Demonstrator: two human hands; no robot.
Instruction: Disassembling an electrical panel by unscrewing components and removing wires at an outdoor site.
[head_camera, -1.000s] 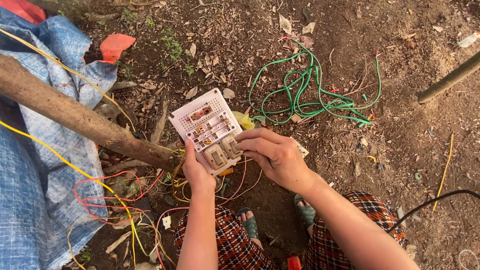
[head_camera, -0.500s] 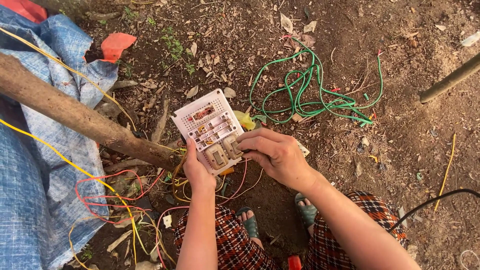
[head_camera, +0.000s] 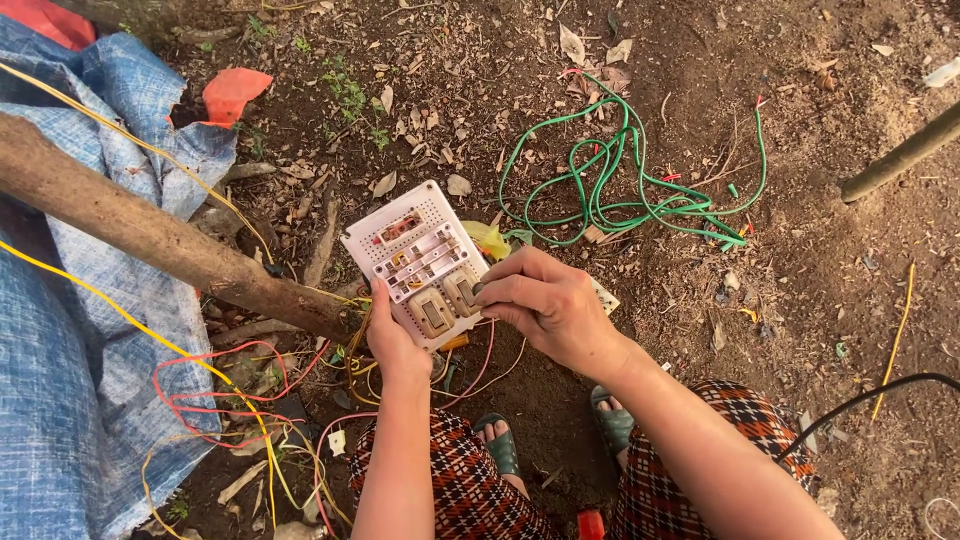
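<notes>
**Switch panel held over bare ground: handling notes**

From my remote view, the white switch panel (head_camera: 420, 262) sits tilted above the dirt ground (head_camera: 800, 330), between both hands and just in front of the knees. The left hand (head_camera: 392, 335) supports it from below at the near left edge, fingers closed on that edge with the thumb lying on the face. The right hand (head_camera: 545, 305) rests at the near right corner, fingers drawn together and pressing on one of the beige switch modules (head_camera: 462, 292).

I judge the panel to be light and rigid (thin moulded plastic with a perforated face), so it should be gripped by the outer frame, not by the modules, which may pop out of their slots. Red and yellow wires (head_camera: 215, 390) trail from beneath it and could tug; I cannot tell how firmly they are attached. A coil of green wire (head_camera: 620, 185) lies well apart on the ground, and a wooden pole (head_camera: 150, 235) crosses a blue tarpaulin (head_camera: 70, 400) on the left.
</notes>
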